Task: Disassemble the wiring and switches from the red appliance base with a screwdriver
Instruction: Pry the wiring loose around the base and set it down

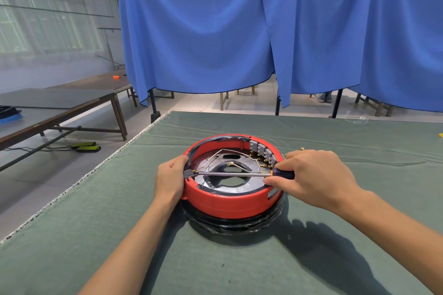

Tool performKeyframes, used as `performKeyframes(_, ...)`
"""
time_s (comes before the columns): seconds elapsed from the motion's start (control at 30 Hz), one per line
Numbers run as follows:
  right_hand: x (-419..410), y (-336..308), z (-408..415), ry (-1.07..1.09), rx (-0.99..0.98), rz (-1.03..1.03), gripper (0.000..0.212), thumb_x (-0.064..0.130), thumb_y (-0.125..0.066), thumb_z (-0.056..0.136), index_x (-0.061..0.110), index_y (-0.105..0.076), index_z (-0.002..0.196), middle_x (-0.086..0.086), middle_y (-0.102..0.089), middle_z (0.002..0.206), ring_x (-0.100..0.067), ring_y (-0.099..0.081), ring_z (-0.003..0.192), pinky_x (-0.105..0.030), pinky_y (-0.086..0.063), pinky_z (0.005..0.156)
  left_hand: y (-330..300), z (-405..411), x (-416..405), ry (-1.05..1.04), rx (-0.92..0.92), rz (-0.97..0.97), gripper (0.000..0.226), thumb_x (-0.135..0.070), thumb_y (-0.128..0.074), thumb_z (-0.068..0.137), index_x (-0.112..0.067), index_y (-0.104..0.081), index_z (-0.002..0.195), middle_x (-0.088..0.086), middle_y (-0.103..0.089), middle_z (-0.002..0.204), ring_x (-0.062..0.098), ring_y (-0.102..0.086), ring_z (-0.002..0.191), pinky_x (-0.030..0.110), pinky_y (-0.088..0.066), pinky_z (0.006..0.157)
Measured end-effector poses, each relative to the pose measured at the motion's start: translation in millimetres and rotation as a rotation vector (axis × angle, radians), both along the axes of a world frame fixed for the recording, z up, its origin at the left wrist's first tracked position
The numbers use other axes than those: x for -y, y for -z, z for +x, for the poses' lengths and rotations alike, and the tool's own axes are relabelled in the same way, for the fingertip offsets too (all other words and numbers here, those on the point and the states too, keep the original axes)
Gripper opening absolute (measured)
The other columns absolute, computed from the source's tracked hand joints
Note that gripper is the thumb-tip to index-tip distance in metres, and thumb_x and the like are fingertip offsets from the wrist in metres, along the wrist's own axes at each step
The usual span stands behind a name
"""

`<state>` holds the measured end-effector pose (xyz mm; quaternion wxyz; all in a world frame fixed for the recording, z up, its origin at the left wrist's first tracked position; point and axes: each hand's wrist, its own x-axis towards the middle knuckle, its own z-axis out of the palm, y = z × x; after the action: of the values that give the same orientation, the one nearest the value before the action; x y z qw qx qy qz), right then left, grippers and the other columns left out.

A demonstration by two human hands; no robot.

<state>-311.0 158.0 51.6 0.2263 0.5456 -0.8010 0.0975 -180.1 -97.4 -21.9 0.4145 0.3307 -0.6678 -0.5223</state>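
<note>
Both hands at red base [230,201] rim, left hand [170,181] gripping rim, right hand [311,178] holding screwdriver [239,174]

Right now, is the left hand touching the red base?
Touching. The head view shows the left hand gripping the rim of the red base, thumb hooked over it.

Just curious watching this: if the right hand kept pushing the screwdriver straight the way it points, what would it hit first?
Most likely the small black part at the red base's left inner wall, beside the left hand. The screwdriver tip, held by the right hand, looks already there; depth unclear.
</note>
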Motion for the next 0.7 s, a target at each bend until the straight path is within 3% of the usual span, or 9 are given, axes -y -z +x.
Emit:
performKeyframes(0.33, -2.5, -0.1, 4.3, 0.075, 0.004, 0.012, 0.074, 0.080, -0.017, 0.075, 0.030, -0.071, 0.087, 0.012, -0.068, 0.082, -0.008, -0.061, 0.078, -0.025, -0.048, 0.059, -0.4, 0.8, -1.9, -0.012, 0.024, -0.007, 0.027, -0.040, -0.049, 0.068, -0.016, -0.055, 0.060, 0.007, -0.050, 0.058, 0.017, -0.043, 0.059, 0.033, -0.034, 0.061)
performKeyframes(0.5, -4.2, -3.0, 13.3, 0.112, 0.056, 0.021, 0.063, 0.078, -0.033, 0.081, 0.029, -0.072, 0.085, 0.009, -0.067, 0.073, -0.013, -0.059, 0.072, -0.025, -0.037, 0.051, -0.7, 0.6, -2.4, -0.022, 0.025, -0.008, 0.028, -0.041, -0.049, 0.067, -0.016, -0.055, 0.056, 0.005, -0.051, 0.056, 0.018, -0.043, 0.057, 0.034, -0.034, 0.059)
performKeyframes(0.7, -7.9, -5.6, 26.9, 0.161, 0.121, 0.035, 0.053, 0.071, -0.041, 0.084, 0.024, -0.063, 0.073, 0.005, -0.052, 0.060, -0.017, -0.051, 0.069, -0.027, -0.026, 0.050, 0.4, 0.4, -1.2, -0.021, 0.016, 0.010, 0.025, -0.039, -0.050, 0.066, -0.016, -0.054, 0.059, 0.006, -0.050, 0.058, 0.017, -0.043, 0.059, 0.033, -0.034, 0.061)
